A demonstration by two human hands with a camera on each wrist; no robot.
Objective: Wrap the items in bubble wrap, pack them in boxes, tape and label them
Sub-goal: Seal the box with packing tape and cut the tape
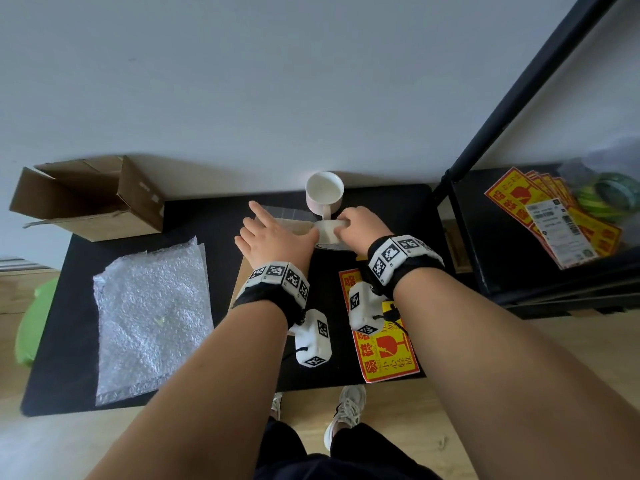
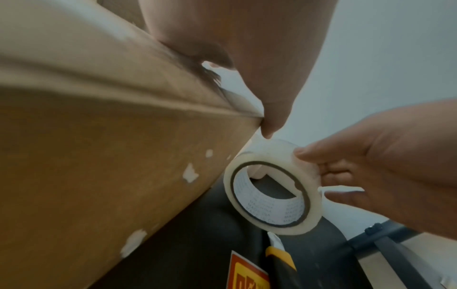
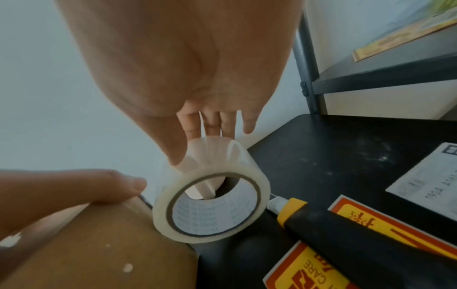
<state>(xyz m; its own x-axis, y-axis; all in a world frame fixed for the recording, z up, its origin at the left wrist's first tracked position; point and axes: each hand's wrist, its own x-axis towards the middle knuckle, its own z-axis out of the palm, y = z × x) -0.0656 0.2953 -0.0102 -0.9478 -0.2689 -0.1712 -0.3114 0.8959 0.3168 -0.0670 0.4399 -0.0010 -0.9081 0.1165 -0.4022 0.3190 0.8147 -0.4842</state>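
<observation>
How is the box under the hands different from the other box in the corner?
The box under the hands is closed, with the left hand pressing on its top; the corner box gapes open, flaps out. The right hand holds a tape roll at the near box's edge; nothing touches the corner box. Both are brown cardboard.

Mug [image 1: 324,192] behind tape roll [image 1: 329,233], box [image 1: 239,278] left

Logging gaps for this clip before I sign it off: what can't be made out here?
- Head view: the box top is mostly covered by the left hand.
- Box contents: it is closed, so nothing inside shows in any view.
- The tape roll has a loose end no view shows clearly.
- Right wrist view: the white label is cut off by the edge, its print blurred.
</observation>
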